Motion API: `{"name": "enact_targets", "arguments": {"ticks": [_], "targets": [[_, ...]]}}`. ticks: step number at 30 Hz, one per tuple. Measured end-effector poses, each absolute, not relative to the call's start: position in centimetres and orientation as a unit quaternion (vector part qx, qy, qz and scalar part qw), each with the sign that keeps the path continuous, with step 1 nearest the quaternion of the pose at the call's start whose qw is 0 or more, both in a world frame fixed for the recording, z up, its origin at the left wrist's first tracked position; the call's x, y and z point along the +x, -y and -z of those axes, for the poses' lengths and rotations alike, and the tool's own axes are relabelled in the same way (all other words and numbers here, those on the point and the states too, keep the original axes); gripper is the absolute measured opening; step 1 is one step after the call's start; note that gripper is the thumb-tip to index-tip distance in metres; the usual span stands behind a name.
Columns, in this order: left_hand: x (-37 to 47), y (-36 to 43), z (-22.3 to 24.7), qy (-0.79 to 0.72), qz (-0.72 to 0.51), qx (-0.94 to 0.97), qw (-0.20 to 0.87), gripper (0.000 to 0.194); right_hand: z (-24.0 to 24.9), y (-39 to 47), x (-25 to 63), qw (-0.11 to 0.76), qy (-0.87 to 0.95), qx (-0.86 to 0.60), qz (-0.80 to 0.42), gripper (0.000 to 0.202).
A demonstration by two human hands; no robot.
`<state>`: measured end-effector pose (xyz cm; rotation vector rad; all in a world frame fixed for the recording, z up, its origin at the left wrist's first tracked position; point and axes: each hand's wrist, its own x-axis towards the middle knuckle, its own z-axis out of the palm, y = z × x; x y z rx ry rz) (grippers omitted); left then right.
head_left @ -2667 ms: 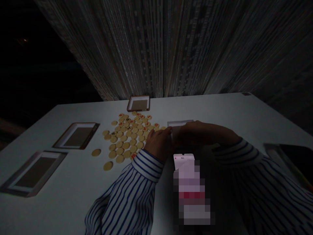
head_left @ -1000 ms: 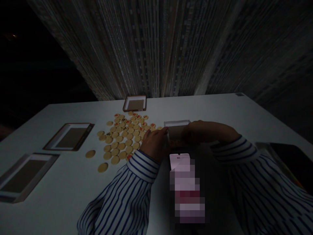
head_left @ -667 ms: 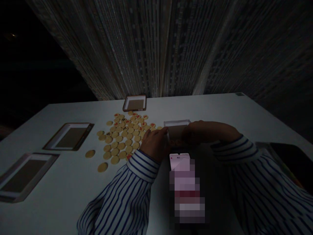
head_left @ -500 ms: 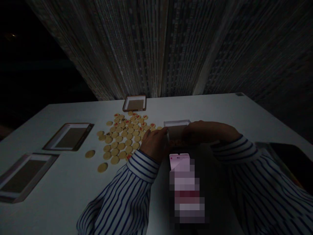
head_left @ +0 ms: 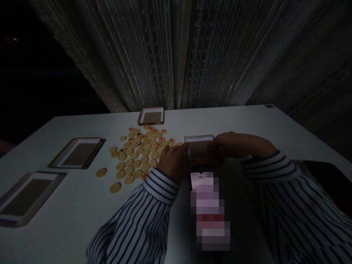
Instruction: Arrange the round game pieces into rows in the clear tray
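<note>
A shallow box (head_left: 200, 147) lies in front of me, with a row of several round pieces (head_left: 201, 160) along its near side. My left hand (head_left: 173, 160) is at the box's left edge, its fingers bent against the rim and holding it. Over the right side of the box curls my right hand (head_left: 233, 145), fingers bent down; the dark hides its fingertips and whatever they may hold. To the left spreads a loose group of round wooden pieces (head_left: 145, 160), some marked in red or black. Below the box lies a lit phone (head_left: 202, 179), mostly pixelated.
Three more shallow boxes stand on the white table (head_left: 82, 205): one at the back (head_left: 151, 116), one at the left (head_left: 79, 154) and one at the near left (head_left: 29, 198). A dark object (head_left: 327, 179) lies at the right. Behind the table hangs a curtain (head_left: 176, 55).
My right hand and forearm have shifted slightly to the right, showing more of the row of pieces. My left hand has stayed at the box edge.
</note>
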<state>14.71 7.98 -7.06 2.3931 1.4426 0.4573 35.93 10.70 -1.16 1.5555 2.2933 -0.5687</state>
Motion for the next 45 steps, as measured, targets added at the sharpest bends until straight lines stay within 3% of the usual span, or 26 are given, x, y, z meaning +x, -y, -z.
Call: {"name": "enact_targets", "arguments": {"ticks": [10, 31, 37, 42, 45], "targets": [[14.9, -7.9, 6.7, -0.506, -0.146, 0.835, 0.156, 0.062, 0.1, -10.1, 35.0, 0.178, -0.812, 0.533, 0.158, 0.030], [14.6, -8.2, 7.7, -0.489, -0.192, 0.838, 0.148, 0.061, 2.1, -10.6, 36.1, 0.079, -0.832, 0.533, 0.129, 0.021], [14.9, -7.8, 6.8, -0.502, -0.184, 0.832, 0.149, 0.061, 1.8, -10.5, 36.7, 0.061, -0.848, 0.525, 0.051, 0.022], [14.7, -7.8, 6.2, -0.502, -0.225, 0.825, 0.129, 0.047, 0.7, -9.7, 36.3, 0.048, -0.851, 0.523, 0.007, 0.023], [14.4, -8.1, 6.1, -0.505, -0.271, 0.813, 0.100, 0.022, -0.1, -9.0, 35.6, 0.029, -0.856, 0.516, -0.018, 0.026]]}}
